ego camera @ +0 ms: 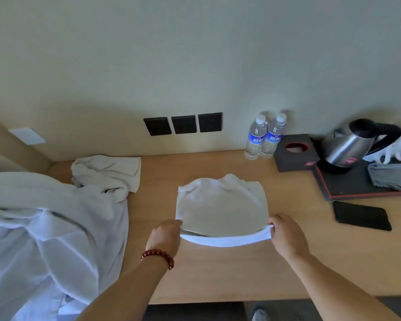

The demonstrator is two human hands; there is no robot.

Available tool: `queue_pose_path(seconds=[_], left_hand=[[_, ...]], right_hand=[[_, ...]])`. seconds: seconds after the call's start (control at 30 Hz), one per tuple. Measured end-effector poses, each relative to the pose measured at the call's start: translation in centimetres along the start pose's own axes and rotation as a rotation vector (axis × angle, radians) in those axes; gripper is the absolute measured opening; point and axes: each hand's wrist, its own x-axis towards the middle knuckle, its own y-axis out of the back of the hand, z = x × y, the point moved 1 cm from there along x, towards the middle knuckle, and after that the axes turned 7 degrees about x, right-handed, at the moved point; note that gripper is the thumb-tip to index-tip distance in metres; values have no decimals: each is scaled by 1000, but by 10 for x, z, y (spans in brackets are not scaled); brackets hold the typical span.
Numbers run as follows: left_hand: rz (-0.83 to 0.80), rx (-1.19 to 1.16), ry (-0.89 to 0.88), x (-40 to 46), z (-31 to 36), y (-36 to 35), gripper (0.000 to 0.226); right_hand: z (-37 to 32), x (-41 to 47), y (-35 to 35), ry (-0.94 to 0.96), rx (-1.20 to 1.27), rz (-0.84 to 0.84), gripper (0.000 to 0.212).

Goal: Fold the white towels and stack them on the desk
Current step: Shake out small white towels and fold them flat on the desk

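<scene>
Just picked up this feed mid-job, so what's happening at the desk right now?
A person is folding a small white towel on the wooden desk. The left hand and right hand each pinch a near corner, lifting that edge. A heap of unfolded white towels waits on the left. No folded stack is visible yet. Two water bottles, a kettle and a black phone sit to the right.

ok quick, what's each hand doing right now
Left hand: pinching the near left corner of the white towel.
Right hand: pinching the towel's near right corner.
</scene>
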Motion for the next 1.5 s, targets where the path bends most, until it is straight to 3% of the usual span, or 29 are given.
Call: queue_pose_path(seconds=[0.2,0.37,0.5,0.67,0.87,1.07,1.2,1.37,1.5], left_hand=[[-81,20,92,-8,-22,-25,40],[-106,-22,129,-5,-17,-16,37],[36,-18,199,39,-5,46,25],[238,-101,237,75,6,148,24],[529,-229,228,90,17,275,20],[581,-267,225,93,21,328,15],[634,-229,225,96,19,325,17],[901,-303,62,89,21,302,21],[907,-214,-98,65,3,209,16]], right_hand=[[10,-38,-23,122,-87,-83,33],[10,-42,-17,69,-46,-145,24],[-21,27,33,-33,38,-150,19],[-74,120,137,54,71,-227,13],[-135,174,249,176,-35,-75,12],[-161,194,285,166,-66,16,13],[-163,199,278,174,69,196,21],[-157,189,265,212,203,505,13],[-123,140,204,173,252,491,14]])
